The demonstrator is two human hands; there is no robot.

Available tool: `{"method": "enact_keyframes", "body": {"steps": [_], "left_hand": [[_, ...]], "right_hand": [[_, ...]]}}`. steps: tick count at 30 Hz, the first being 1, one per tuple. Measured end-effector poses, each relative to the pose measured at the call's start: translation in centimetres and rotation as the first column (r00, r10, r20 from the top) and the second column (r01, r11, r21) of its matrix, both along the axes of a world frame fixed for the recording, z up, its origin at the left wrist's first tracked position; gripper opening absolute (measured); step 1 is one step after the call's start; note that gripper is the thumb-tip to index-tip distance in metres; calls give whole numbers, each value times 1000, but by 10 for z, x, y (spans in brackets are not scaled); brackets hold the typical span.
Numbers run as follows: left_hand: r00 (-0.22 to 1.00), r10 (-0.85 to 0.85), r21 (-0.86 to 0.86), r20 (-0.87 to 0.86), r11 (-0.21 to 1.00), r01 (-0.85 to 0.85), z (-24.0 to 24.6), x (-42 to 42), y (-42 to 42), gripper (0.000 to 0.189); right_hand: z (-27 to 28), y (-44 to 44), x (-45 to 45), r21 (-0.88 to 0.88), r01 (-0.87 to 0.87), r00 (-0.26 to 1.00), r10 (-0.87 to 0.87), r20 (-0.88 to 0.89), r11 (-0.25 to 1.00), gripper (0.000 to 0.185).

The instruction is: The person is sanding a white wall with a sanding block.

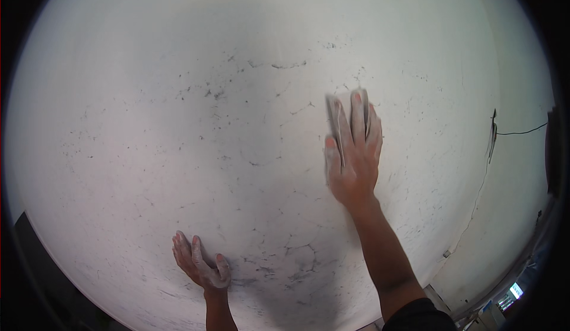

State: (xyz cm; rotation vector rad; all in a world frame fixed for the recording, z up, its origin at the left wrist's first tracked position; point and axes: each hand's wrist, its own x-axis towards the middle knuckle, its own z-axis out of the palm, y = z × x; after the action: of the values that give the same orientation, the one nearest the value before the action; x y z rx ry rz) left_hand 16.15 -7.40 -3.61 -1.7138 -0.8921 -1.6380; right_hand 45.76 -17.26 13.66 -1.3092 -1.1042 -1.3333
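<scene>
A pale plastered wall (147,188), marked with dark pits, scuffs and fine cracks, fills most of the view. Against it, right of centre, my right hand (356,153) lies flat, fingers pointing up. Beneath and between those fingers is a thin pale sheet (346,97); its edges show beside the index and middle fingers, but most of it is hidden and its material is unclear. Lower left, my left hand (200,262) is at the wall with fingers apart and nothing in it. White dust coats both hands.
At the right, a dark slot (493,137) in the wall has a thin cable (521,133) running from it. A long crack (478,193) descends below, near a small fitting (446,254). A lit screen (515,291) glows among clutter at lower right. A dark area borders the wall's lower-left edge.
</scene>
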Motion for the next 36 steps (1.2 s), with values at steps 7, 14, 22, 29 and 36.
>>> {"method": "enact_keyframes", "body": {"steps": [7,14,22,29,36], "left_hand": [[1000,-27,27,2,999,27,2,2,2,55],[1000,-29,15,-8,999,29,2,0,0,54],[999,-28,34,22,999,28,2,0,1,52],[999,-36,21,7,999,36,3,5,3,55],[1000,-12,31,20,999,11,1,1,2,55]], "right_hand": [[54,-1,32,174,10,1000,-13,17,985,52],[38,-7,43,117,31,999,-33,7,993,51],[2,-9,43,68,42,998,-39,-55,997,52],[51,-10,67,157,135,982,-112,-149,978,54],[9,-17,58,63,70,997,-68,-33,996,53]]}}
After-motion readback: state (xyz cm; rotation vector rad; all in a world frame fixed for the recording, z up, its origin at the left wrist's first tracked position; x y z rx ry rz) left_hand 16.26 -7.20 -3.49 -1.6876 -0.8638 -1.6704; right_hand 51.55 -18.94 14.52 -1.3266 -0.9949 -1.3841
